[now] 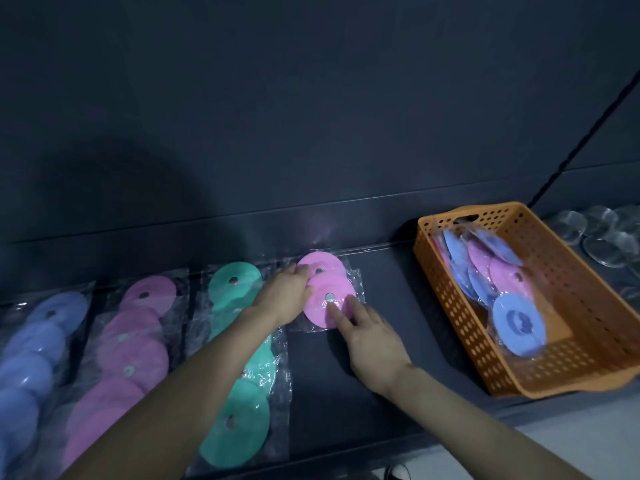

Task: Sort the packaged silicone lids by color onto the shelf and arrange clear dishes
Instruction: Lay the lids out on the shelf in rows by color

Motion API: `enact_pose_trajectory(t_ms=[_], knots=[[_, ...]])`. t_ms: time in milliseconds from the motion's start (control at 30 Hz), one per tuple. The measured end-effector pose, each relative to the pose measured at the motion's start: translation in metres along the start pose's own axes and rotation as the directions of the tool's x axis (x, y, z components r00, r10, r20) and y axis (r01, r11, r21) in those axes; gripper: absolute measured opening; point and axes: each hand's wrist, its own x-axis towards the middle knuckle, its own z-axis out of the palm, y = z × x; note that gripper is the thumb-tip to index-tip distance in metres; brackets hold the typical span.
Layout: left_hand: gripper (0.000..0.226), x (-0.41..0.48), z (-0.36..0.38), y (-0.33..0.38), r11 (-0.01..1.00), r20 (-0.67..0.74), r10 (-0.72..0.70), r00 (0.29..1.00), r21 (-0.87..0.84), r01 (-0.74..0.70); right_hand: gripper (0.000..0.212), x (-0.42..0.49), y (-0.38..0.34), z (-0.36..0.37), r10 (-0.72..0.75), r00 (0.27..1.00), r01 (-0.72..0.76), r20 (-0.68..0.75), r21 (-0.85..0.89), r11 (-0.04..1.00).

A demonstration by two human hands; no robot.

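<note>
**Pink lids under both hands, basket off at three o'clock**

Pink lids (317, 311), two of them bagged and overlapping, lie mid-shelf with their line running twelve to six o'clock. That matches the rows on the shelf (381, 306) to their left: blue row (41, 341), duller pink row (131, 344), green row (239, 410). Just past the green one, the left hand (289, 296) grips the pair's nine o'clock edge, fingers curled over the wrap. The right hand (370, 336) lies at their five o'clock, fingers fairly straight, forefinger pressing by the front lid's centre hole. The orange basket (446, 289), with more blue and pink lids inside, sits at three o'clock. It is nearer the right hand, so the next pick likely falls to that hand. Clear dishes (602, 244) lie beyond the basket, at two o'clock
</note>
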Motion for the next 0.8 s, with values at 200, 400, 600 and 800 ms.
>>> enact_pose_trajectory(t_ms=[200,400,600,800], knots=[[0.041,-0.003,-0.004,0.01,0.999,-0.116,-0.049,0.992,-0.004,0.049,0.078,-0.004,0.005,-0.007,0.021,0.997,-0.013,-0.07,0.113,0.994],[0.047,-0.005,-0.01,0.06,0.989,-0.178,0.08,0.981,-0.109,-0.1,0.046,-0.032,0.046,-0.052,0.105,0.913,-0.012,-0.395,0.231,0.973],[0.051,0.004,-0.017,0.134,0.954,-0.168,0.168,0.971,-0.222,-0.203,0.042,-0.061,0.114,-0.093,0.287,0.821,-0.158,-0.493,0.288,0.945],[0.045,0.019,-0.016,0.196,0.932,-0.204,0.231,0.952,-0.235,-0.276,0.059,-0.06,0.203,-0.094,0.421,0.86,-0.338,-0.289,0.295,0.894]])
